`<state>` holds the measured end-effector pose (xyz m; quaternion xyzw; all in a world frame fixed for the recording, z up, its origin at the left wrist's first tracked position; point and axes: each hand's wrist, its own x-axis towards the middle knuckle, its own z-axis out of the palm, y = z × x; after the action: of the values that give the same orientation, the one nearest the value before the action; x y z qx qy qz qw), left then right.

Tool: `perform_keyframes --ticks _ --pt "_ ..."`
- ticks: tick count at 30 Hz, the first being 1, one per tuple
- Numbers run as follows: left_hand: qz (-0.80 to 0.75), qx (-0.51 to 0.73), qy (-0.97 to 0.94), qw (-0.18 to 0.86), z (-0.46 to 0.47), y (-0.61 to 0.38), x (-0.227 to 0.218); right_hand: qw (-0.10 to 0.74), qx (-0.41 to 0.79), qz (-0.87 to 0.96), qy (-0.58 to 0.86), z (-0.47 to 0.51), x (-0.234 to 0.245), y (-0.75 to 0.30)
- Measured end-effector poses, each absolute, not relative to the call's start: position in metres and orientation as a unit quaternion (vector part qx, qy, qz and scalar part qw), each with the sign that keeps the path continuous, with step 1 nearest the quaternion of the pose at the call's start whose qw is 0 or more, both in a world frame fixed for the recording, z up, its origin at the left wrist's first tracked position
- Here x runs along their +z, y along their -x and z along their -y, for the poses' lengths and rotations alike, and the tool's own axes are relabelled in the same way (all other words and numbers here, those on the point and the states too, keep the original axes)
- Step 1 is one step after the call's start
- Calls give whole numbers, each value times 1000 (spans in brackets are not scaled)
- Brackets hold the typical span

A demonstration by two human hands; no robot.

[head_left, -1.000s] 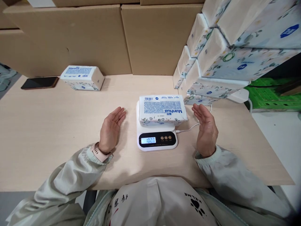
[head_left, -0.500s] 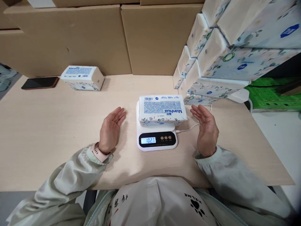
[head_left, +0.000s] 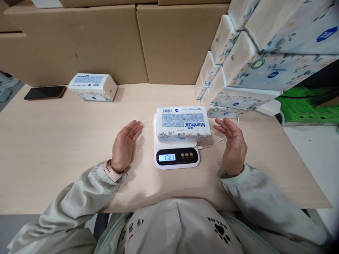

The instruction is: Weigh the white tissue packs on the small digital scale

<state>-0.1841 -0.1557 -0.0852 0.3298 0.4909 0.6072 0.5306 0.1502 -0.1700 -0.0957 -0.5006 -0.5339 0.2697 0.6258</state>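
Note:
A white pack of tissues (head_left: 182, 123) with blue Manhua print lies on a white digital scale (head_left: 177, 144), whose lit display reads 102.7. To the left of the scale, my left hand (head_left: 125, 144) rests open, palm turned inward, fingers stretched out and holding nothing. On the other side my right hand (head_left: 232, 146) is open too, its fingertips a short way from the pack's right end. Neither hand touches the pack or the scale. A white cable (head_left: 213, 145) runs from the scale's right side and passes behind my right hand.
A second tissue pack (head_left: 92, 88) sits at the back left beside a dark phone (head_left: 45, 92). Cardboard boxes (head_left: 182, 44) line the table's rear edge. Tall stacked tissue packs (head_left: 254, 67) stand at the back right, with a green crate (head_left: 304, 109) beyond them.

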Motion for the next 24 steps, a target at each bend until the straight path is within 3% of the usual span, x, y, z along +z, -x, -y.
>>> perform_keyframes --ticks 24 --pt "-488 605 -343 528 156 185 -87 606 253 535 531 171 -94 -152"
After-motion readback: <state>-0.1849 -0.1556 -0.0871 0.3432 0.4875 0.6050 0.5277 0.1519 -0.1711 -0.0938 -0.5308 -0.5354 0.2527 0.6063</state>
